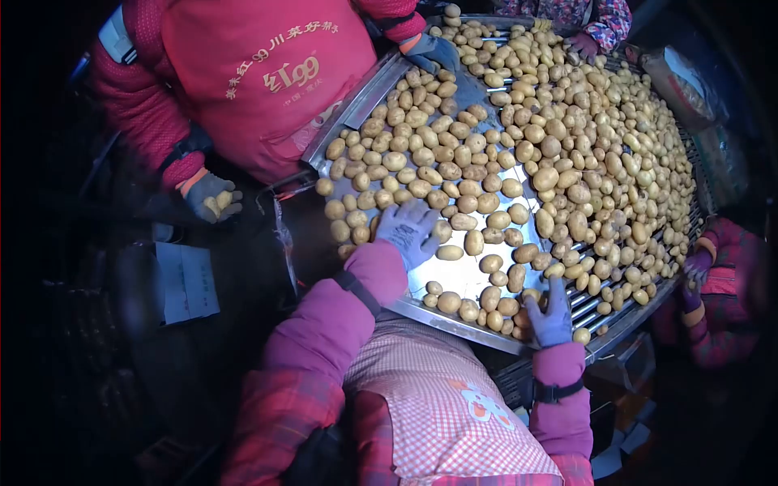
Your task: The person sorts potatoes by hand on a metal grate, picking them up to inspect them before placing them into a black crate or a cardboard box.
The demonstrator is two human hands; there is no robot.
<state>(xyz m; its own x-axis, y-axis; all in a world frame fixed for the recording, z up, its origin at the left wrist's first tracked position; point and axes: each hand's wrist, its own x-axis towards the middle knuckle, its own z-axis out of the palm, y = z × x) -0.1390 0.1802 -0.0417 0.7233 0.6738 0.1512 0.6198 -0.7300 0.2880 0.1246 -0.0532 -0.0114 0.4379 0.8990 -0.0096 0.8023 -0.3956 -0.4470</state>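
Many potatoes [466, 186] lie spread over a bright metal tray [446, 275]. My left hand [408, 232], in a grey-purple glove with print on its back, rests at the tray's left part. Its fingers are stretched out against several potatoes and hold none. At the tray's front right edge is my right hand [552, 314], gloved the same way, thumb and fingers apart. A potato [531, 295] sits by its thumb, touching or very near. Several potatoes lie just left of that hand, and the roller bars begin beside it.
A metal roller conveyor [585, 306] full of potatoes adjoins the tray. Across stands a co-worker in a red apron [267, 73], one gloved hand [215, 197] holding small potatoes, the other at the tray. Other workers' hands [582, 46] show behind and right. A light box [186, 281] stands left.
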